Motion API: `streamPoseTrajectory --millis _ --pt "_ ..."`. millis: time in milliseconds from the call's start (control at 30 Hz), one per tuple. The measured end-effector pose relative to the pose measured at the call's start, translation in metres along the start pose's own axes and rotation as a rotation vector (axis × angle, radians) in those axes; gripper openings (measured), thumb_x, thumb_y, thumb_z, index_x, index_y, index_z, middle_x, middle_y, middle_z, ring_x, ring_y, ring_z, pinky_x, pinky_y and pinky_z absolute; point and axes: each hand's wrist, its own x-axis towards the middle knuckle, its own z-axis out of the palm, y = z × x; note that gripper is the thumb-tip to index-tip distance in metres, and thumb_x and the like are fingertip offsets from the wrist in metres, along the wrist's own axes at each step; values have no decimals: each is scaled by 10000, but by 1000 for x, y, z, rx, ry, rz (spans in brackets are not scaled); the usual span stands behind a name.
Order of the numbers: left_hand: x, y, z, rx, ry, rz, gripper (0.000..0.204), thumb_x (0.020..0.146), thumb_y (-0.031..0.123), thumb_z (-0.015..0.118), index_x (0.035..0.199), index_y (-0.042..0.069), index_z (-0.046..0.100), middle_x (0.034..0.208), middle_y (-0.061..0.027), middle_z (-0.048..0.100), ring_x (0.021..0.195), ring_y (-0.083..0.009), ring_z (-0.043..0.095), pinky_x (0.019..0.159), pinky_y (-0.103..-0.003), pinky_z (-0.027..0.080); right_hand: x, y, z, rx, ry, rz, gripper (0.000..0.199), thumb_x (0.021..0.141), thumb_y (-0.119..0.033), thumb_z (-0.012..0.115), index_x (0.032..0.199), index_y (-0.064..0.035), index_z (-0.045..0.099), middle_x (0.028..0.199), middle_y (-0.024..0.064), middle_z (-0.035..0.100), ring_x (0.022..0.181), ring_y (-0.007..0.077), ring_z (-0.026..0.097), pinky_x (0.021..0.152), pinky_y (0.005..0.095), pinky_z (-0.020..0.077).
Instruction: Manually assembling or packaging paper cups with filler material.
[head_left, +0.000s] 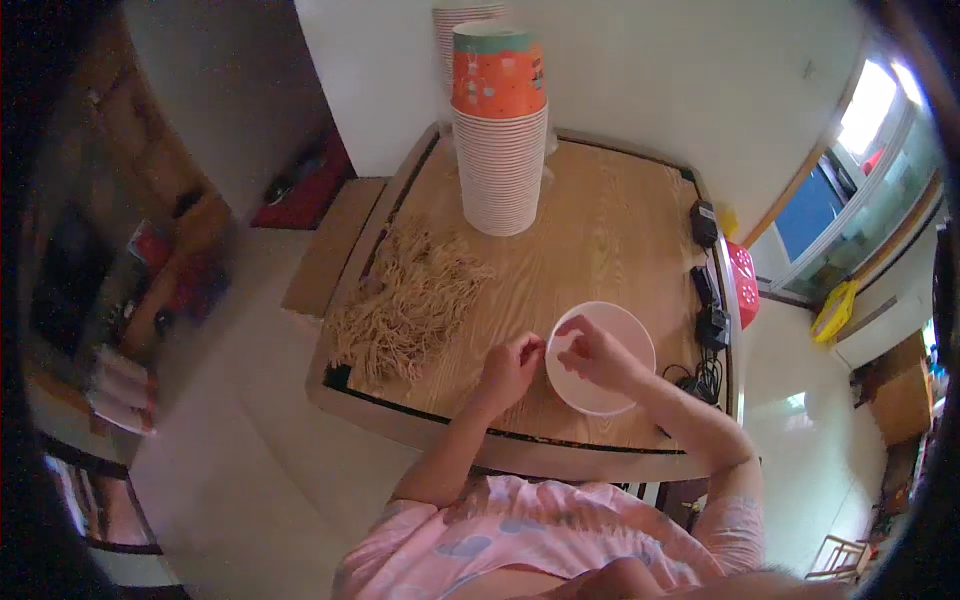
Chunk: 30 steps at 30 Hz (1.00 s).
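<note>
Black power adapters line the right edge of the wood-topped table, with coiled black cable near its front right corner. A red, white-patterned object is just beside the table's right side; a yellow item lies farther right of it. Brown cardboard is just left of the table.

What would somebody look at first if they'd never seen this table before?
Probably the tall cup stack, white below with an orange and green top, standing toward the back of the wooden table. Next, maybe the shaggy heap of tan strands on the table's left side. Then the white tub near the front, with the right hand over it and the left hand by its left edge.
</note>
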Motion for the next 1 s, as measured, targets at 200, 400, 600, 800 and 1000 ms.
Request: streamPoseTrajectory --millis 200,400,600,800,1000 --pt "7 -15 9 -595 -85 -160 118 878 122 498 942 37 550 658 -18 572 582 -150 579 489 -262 462 -91 -91 45 -746 -32 -992 330 744 -227 610 1014 -48 549 796 132 591 792 238 585 767 364 448" --pt "-1 -38 -10 -1126 -440 -594 140 889 142 447 984 73 522 829 -41 579 624 -121 576 406 -252 438 -9 -89 10 -653 -75 -561 162 766 -138 567 897 -46 543 826 130 573 801 316 566 679 388 458" --pt "2 -3 -3 -855 -107 -581 112 904 153 470 942 58 514 657 -2 492 550 -70 472 429 -220 363 27 -33 -7 -679 -35 -419 125 780 -173 587 825 -56 596 790 133 610 769 305 587 663 391 465" --pt "23 -27 26 -873 -122 -380 106 909 154 488 935 57 518 645 9 490 544 -55 438 456 -205 353 31 -44 -13 -823 -35 -227 203 773 -253 619 800 -52 614 773 127 623 764 302 593 669 391 471" --pt "36 -1 25 -904 -86 -406 187 822 144 600 960 38 530 688 -4 554 589 -89 521 515 -224 415 62 -3 -39 -621 -103 -140 154 744 -186 647 779 -41 611 717 89 621 674 210 605 613 335 474"
